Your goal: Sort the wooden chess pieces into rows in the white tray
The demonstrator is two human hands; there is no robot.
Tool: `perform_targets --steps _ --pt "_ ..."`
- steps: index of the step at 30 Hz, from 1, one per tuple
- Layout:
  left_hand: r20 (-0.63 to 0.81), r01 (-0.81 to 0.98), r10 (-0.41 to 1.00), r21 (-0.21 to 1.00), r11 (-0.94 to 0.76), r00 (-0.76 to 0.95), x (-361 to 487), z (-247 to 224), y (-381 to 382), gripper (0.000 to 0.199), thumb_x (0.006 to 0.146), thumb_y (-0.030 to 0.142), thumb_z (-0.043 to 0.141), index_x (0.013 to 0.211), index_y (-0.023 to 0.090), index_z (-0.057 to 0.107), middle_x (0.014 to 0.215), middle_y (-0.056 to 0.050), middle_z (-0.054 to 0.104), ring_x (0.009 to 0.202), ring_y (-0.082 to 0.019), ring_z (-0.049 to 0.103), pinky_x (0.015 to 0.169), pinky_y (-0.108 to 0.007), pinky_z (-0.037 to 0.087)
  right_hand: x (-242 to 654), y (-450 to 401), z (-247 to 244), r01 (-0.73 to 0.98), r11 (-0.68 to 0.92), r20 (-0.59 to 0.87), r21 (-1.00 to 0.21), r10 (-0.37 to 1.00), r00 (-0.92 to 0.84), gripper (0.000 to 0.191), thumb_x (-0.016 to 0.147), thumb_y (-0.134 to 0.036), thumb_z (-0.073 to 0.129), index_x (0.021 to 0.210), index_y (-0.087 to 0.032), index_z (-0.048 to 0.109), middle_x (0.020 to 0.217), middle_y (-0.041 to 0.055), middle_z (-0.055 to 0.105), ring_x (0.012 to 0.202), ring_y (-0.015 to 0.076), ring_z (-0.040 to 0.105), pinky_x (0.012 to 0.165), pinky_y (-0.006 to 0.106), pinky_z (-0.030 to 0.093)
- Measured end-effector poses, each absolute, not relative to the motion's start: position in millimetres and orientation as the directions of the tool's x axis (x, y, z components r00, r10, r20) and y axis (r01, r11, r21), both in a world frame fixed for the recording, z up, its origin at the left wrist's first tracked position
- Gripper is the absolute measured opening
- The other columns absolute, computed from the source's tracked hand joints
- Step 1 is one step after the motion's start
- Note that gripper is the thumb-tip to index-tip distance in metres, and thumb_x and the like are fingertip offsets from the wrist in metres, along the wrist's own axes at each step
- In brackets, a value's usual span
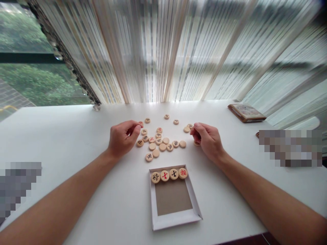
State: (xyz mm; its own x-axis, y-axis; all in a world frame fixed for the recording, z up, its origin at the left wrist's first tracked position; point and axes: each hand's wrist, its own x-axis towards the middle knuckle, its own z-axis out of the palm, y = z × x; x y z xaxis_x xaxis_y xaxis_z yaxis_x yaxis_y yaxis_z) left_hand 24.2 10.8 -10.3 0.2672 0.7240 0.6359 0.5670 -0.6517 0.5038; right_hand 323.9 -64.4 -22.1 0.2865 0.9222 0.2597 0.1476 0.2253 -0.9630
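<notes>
Round wooden pieces with black or red characters, some blank side up, lie scattered on the white table between my hands. My left hand (pixel 124 137) is closed at the left of the scatter, its fingertips at a red-marked piece (pixel 141 123). On the right my right hand (pixel 206 139) is closed too, its fingertips beside a black-marked piece (pixel 189 126); a piece (pixel 196 143) shows partly under it. Whether it grips anything is hidden. Nearer me sits an open white box (pixel 176 223), with a row of several pieces, such as a red-marked one (pixel 183 173), along its far edge.
A framed box-like item (pixel 247 113) lies at the back right of the table (pixel 102 211). Pale string curtains (pixel 153 51) hang behind the table, with a window at the left. Blurred-out items lie at the far left and right edges.
</notes>
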Motion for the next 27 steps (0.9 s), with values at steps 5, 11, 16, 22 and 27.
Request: perform_targets --steps 5,11,16,22,27 --pt "0.63 0.571 0.728 0.505 -0.647 0.269 23.7 -10.6 11.2 0.03 0.096 0.031 0.059 0.087 0.014 0.082 0.065 -0.001 0.071 0.054 -0.013 0.057 0.058 -0.027 0.043 324.1 -64.2 -21.0 0.141 0.236 0.27 -0.961 0.911 0.311 0.049 0.092 -0.059 0.069 0.064 -0.018 0.066 0.05 -0.0023 0.05 0.043 0.0099 0.039 0.041 0.024 0.028" --pt "0.633 0.572 0.724 0.498 -0.652 0.274 22.7 -11.2 12.5 0.029 0.097 0.032 0.059 0.086 0.015 0.081 0.065 -0.001 0.071 0.055 -0.013 0.058 0.059 -0.027 0.043 324.9 -65.2 -20.6 0.14 0.247 0.28 -0.959 0.902 0.329 0.048 0.093 -0.056 0.068 0.064 -0.018 0.067 0.05 -0.0019 0.051 0.044 0.0102 0.039 0.041 0.024 0.027" --pt "0.638 0.572 0.716 0.488 -0.66 0.282 22.4 -10.5 12.5 0.029 0.097 0.033 0.059 0.085 0.016 0.08 0.064 0.0 0.07 0.054 -0.014 0.057 0.058 -0.028 0.043 324.0 -66.0 -18.6 0.133 0.281 0.31 -0.951 0.882 0.354 0.047 0.093 -0.055 0.07 0.064 -0.018 0.067 0.051 -0.0011 0.051 0.047 0.0113 0.042 0.043 0.025 0.028" --pt "0.627 0.583 0.727 0.492 -0.647 0.278 21.8 -10.3 12.2 0.029 0.097 0.034 0.059 0.085 0.017 0.08 0.064 0.001 0.07 0.054 -0.014 0.058 0.058 -0.028 0.043 324.0 -66.0 -16.6 0.071 0.344 0.34 -0.936 0.841 0.421 0.042 0.093 -0.048 0.068 0.064 -0.018 0.068 0.051 -0.0008 0.053 0.046 0.0115 0.042 0.043 0.025 0.027" --pt "0.634 0.588 0.723 0.485 -0.647 0.273 21.3 -11.7 13.2 0.031 0.097 0.035 0.059 0.084 0.016 0.08 0.064 0.0 0.07 0.054 -0.013 0.058 0.058 -0.027 0.043 325.6 -66.0 -16.9 0.034 0.372 0.345 -0.928 0.818 0.461 0.041 0.096 -0.047 0.058 0.07 -0.018 0.07 0.051 0.0 0.055 0.045 0.0121 0.042 0.043 0.025 0.026"
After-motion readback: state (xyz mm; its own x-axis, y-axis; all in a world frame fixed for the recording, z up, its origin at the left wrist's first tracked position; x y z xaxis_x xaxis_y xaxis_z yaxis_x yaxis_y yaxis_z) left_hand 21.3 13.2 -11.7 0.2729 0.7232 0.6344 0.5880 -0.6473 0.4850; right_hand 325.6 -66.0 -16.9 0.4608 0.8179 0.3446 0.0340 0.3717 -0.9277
